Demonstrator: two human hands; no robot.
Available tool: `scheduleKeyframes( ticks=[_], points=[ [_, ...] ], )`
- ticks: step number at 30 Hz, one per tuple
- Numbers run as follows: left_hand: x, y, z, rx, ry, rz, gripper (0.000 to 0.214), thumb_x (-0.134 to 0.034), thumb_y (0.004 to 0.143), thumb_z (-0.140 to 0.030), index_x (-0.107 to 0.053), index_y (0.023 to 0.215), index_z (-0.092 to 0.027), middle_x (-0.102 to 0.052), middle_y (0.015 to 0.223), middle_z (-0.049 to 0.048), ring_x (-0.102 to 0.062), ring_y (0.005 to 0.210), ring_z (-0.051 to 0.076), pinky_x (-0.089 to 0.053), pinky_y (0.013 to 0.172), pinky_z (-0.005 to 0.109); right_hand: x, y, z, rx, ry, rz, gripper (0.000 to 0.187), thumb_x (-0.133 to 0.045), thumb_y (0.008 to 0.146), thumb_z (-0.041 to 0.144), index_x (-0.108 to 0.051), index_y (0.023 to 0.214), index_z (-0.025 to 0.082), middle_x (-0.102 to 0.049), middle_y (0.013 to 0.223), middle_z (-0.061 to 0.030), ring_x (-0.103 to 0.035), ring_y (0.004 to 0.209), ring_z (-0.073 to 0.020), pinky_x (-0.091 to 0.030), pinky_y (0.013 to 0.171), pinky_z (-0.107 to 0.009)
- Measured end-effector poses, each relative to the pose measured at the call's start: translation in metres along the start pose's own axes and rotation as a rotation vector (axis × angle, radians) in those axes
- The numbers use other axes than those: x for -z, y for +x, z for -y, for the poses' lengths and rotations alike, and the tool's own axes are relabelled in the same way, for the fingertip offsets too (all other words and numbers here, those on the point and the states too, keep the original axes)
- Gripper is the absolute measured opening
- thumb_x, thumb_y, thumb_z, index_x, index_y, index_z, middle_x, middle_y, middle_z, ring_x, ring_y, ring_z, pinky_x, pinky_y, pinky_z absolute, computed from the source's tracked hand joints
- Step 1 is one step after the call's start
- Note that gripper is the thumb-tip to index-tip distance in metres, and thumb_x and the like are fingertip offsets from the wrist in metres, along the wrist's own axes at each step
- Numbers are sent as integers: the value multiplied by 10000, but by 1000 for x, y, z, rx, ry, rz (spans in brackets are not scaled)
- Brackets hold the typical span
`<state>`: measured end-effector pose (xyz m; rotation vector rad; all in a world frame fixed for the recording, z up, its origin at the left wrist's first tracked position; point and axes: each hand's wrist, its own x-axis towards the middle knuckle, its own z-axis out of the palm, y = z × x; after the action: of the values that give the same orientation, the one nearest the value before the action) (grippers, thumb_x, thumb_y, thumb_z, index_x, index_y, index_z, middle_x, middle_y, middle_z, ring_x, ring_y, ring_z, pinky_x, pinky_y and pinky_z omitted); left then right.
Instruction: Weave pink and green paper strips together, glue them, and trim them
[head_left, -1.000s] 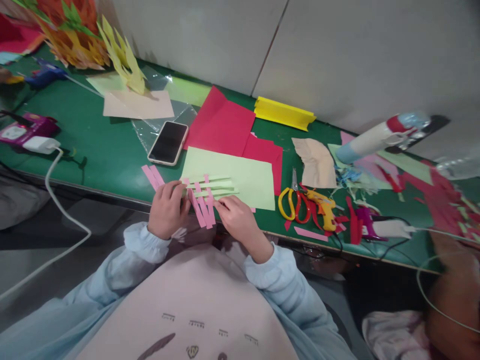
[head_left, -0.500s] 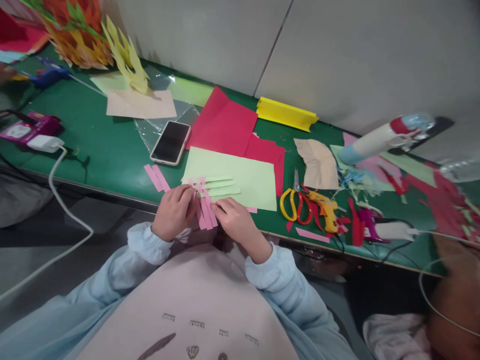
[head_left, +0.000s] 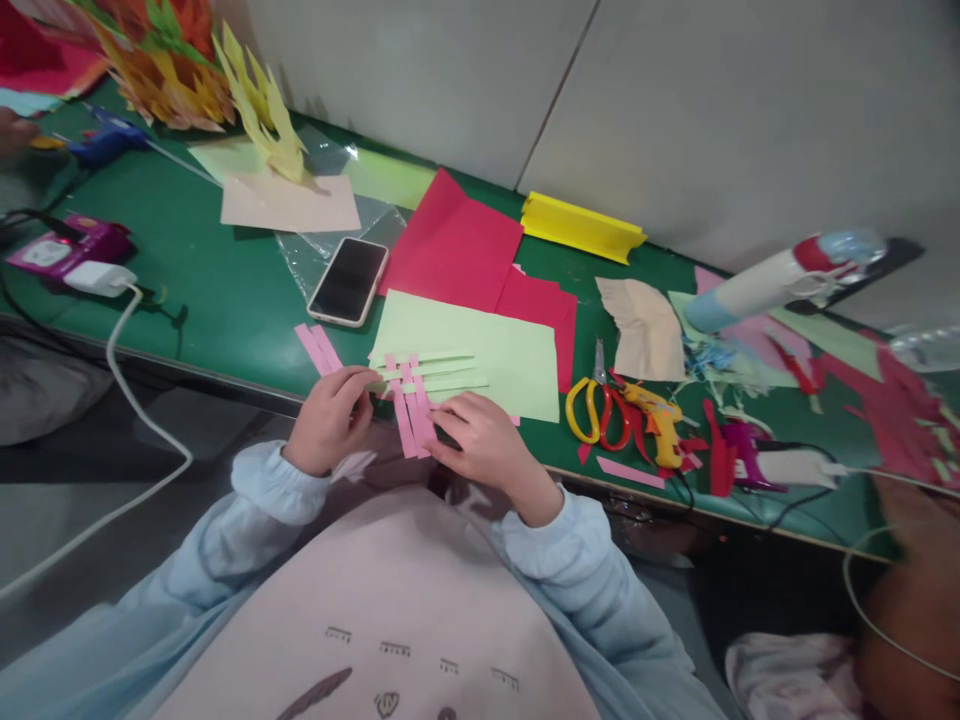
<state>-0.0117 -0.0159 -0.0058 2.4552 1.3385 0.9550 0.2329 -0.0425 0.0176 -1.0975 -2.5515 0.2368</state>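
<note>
left hand: pinching ends of green strips | right hand: fingers together, pressing pink strips | place: near edge of tabletop, on green sheet, pink ends overhanging | risk: may drop pink strips over edge; may tear thin green strips by hard pull

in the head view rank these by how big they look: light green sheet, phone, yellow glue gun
1. light green sheet, by far
2. phone
3. yellow glue gun, a little smaller than the phone
</note>
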Motion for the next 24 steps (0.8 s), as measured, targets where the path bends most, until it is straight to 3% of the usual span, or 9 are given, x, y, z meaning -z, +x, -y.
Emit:
scheduleKeyframes(
  ticks=[3, 5, 10, 13, 18, 21, 24],
  points=[
    [-1, -1, 3, -31, -11, 32, 346, -420, 864, -93, -557, 1172, -170, -636, 1117, 121, -609, 1066, 237, -521, 926, 400, -3, -4, 4, 28, -22, 17, 653, -581, 849, 607, -596, 1254, 95, -616, 1247, -179, -537, 1132, -302, -437, 965, -438],
    [-4, 0, 3, -45, -20, 53, 361, -411, 861, -84, -550, 1185, -161, -630, 1138, 129, -595, 1094, 242, -510, 949, 414, -9, -5, 7, 34, -76, 47, 776, -644, 809, 591, -500, 1366, 70, -537, 1372, -204, -473, 1245, -330, -396, 1036, -461],
    [-10, 4, 0, -79, -29, 97, 374, -414, 852, -81, -542, 1193, -165, -616, 1177, 127, -580, 1124, 240, -502, 963, 414, -28, -5, 10, 47, -192, 69, 542, -579, 879, 228, -479, 1389, 72, -540, 1395, -185, -461, 1291, -300, -381, 1060, -445],
    [-11, 5, -2, -125, -42, 111, 369, -416, 856, -82, -543, 1191, -168, -619, 1184, 128, -582, 1127, 237, -498, 965, 411, -31, -5, 10, 42, -197, 63, 481, -520, 888, 164, -512, 1363, 88, -560, 1372, -180, -473, 1289, -291, -386, 1058, -447],
    [-7, 8, 2, -77, -38, 66, 350, -448, 875, -135, -539, 1210, -183, -623, 1182, 132, -576, 1134, 249, -478, 978, 429, -4, -2, 12, -16, -17, 50, 618, -577, 890, 482, -499, 1369, 100, -564, 1352, -188, -500, 1247, -304, -410, 1046, -463],
    [-3, 13, 7, -34, 26, 61, 379, -519, 888, -255, -513, 1259, -179, -595, 1264, 153, -538, 1200, 289, -435, 1012, 477, 16, 9, 4, -96, -6, 42, 513, -556, 917, 430, -535, 1327, 123, -621, 1268, -160, -552, 1170, -289, -445, 1001, -444],
    [-2, 17, 12, -34, 67, 132, 509, -570, 875, -377, -468, 1335, -183, -552, 1355, 165, -481, 1282, 328, -360, 1068, 530, 23, 24, -16, -144, -47, 70, 565, -629, 879, 352, -480, 1378, 132, -581, 1320, -177, -516, 1221, -311, -431, 1021, -480]
  ],
)
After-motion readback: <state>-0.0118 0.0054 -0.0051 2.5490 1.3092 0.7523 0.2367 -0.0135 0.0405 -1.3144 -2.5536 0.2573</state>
